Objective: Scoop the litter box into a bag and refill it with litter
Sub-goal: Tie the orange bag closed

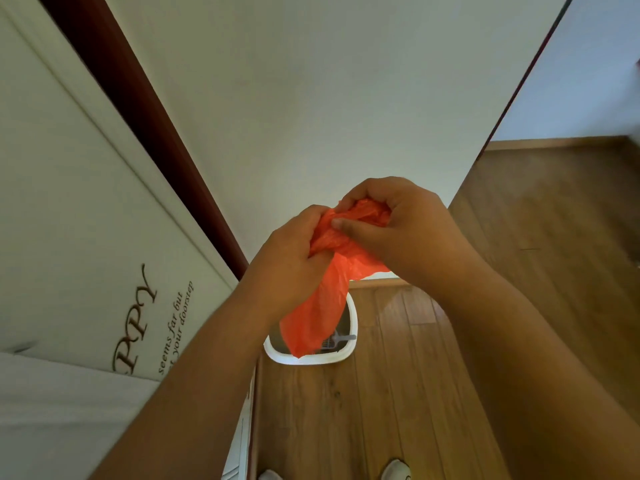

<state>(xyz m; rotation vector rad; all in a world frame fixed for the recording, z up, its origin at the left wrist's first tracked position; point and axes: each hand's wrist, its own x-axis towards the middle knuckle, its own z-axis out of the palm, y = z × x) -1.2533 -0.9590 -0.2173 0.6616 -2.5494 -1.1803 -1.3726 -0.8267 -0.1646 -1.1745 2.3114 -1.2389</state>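
White litter box (351, 336) on wood floor (398, 393) against the wall, grey scoop (337, 341) inside. Orange bag (323, 306) hangs crumpled above it, bunched top clenched by left hand (289, 261) and right hand (398, 225).

Bare forearms and pale shoes, seen from above

Both forearms are showing bare from the lower frame edge up to the wrists, with no sleeves, watch or rings on view. The left hand (291, 251) and right hand (398, 223) are wearing no gloves, and a short, unpainted thumbnail is showing on the right one. Nearer the viewer than the litter box (348, 355), two light-coloured shoe toes, the left shoe (268, 475) and the right shoe (396, 470), are peeking in.
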